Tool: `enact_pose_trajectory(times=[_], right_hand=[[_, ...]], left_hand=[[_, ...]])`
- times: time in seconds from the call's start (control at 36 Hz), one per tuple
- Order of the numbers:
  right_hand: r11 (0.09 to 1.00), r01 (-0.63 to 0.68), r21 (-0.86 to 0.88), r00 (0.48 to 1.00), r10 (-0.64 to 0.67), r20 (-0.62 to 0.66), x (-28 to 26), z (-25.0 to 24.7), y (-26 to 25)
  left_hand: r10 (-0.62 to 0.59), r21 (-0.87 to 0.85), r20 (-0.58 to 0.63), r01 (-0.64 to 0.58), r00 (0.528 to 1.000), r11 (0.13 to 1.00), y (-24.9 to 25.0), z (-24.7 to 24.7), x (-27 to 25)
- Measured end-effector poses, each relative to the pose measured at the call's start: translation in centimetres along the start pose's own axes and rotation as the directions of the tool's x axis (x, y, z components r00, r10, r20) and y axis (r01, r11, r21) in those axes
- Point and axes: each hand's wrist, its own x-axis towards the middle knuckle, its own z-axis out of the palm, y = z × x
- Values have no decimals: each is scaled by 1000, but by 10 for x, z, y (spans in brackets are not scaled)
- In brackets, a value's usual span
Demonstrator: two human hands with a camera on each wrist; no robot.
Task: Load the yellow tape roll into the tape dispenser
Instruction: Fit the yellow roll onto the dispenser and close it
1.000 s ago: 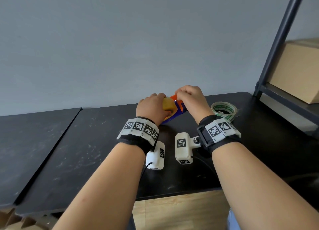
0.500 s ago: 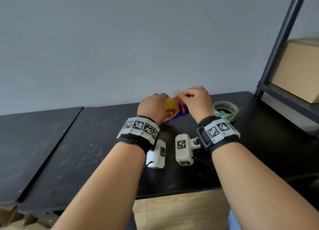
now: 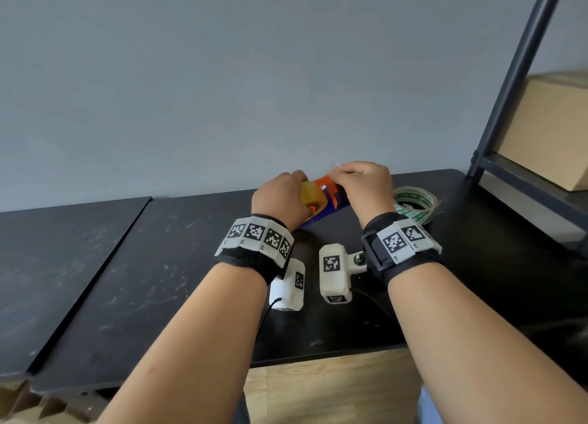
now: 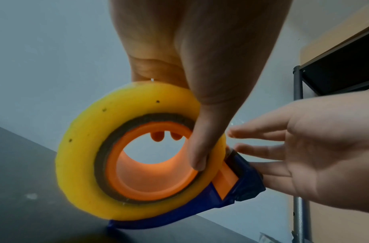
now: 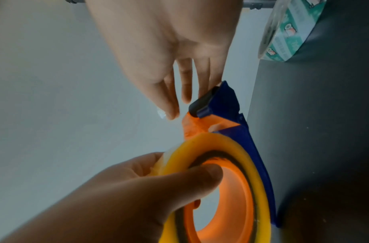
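The yellow tape roll (image 3: 313, 193) sits on the orange hub (image 4: 150, 180) of the blue tape dispenser (image 4: 246, 184), which stands on edge on the black table (image 3: 159, 280). My left hand (image 3: 281, 197) grips the roll, thumb (image 4: 202, 134) laid across its face and fingers behind it. My right hand (image 3: 350, 173) hovers just above the dispenser's front end (image 5: 223, 100) and pinches the clear loose tape end (image 5: 161, 114) between thumb and forefinger. Its other fingers are stretched out beside the black roller.
A green-printed tape roll (image 3: 415, 204) lies flat on the table right of my right wrist. A black metal shelf frame (image 3: 515, 83) with a cardboard box (image 3: 547, 134) stands at the far right. A grey wall is close behind the dispenser.
My right hand has shifted slightly to the right over the dispenser's front, keeping the tape end pinched. The left hand stays on the roll.
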Motion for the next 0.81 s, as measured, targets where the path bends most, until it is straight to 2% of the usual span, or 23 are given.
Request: enact_pose_trajectory(times=[0.28, 0.58, 0.81], right_hand=[[966, -240, 92, 970, 243, -22, 6, -1, 11], [970, -238, 55, 967, 242, -77, 10, 1, 16], [959, -283, 20, 951, 283, -127, 11, 4, 17]], left_hand=[[-36, -7, -46, 36, 998, 999, 6, 1, -2], [-2, 8, -34, 2, 999, 1000, 6, 1, -1], [29, 47, -23, -28, 999, 999, 8, 3, -1]])
